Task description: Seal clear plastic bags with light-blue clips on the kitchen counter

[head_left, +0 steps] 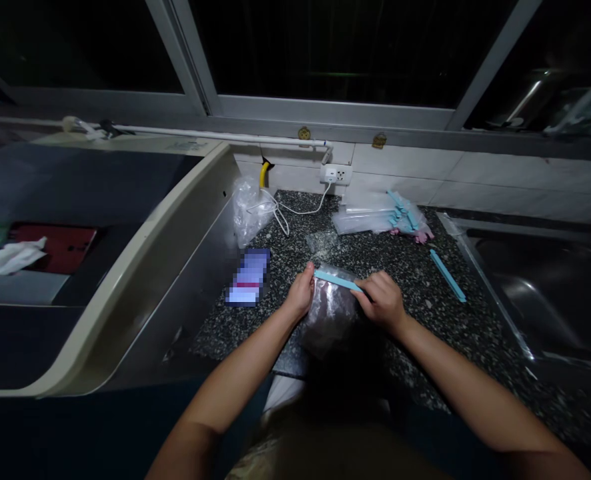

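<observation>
A light-blue bag sealing clip (338,280) lies across the top of a clear plastic bag (329,312), just above the dark speckled counter. My left hand (301,292) is closed at the clip's left end, thumb up, gripping it with the bag's edge. At the right end, my right hand (384,300) pinches the clip between thumb and fingers. The bag hangs down below the clip towards me, its lower part lost in shadow. Another blue sealing clip (448,276) rests on the counter to the right of my right hand.
Clear plastic packaging (363,219) with blue and pink pieces lies at the back. A phone (248,277) with a blurred screen is on the left, beside a large appliance (175,167). A steel sink (540,273) borders the right. A white cable (305,212) runs from the wall socket (340,175).
</observation>
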### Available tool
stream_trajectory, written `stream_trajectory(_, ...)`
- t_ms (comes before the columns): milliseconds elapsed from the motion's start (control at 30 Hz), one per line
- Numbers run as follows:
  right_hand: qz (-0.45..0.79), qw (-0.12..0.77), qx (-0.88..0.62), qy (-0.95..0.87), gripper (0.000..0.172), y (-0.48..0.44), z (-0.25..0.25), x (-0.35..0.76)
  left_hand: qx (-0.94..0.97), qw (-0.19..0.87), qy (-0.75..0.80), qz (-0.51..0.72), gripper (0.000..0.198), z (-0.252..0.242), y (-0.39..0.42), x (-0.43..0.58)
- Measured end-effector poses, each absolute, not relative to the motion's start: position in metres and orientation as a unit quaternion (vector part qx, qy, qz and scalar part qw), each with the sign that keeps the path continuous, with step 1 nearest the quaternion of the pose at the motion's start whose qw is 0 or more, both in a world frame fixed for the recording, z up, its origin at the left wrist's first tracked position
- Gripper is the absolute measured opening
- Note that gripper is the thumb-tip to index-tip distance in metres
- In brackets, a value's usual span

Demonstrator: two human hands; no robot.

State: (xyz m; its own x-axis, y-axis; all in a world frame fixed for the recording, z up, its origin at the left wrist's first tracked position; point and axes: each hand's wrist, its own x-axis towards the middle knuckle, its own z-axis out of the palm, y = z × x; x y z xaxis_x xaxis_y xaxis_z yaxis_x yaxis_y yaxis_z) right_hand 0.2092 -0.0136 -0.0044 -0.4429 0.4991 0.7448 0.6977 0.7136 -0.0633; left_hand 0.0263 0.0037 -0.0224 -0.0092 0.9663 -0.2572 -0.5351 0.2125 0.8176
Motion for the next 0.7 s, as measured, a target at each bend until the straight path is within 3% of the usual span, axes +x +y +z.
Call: stream_trajectory(700, -0.092, 0.403, -0.344, -0.843, 0.007, -0.0160, 0.0017, 0.2121, 0.227, 0.701, 0.362, 0.570, 0.044, -0.0196, 0.0044, 0.0338)
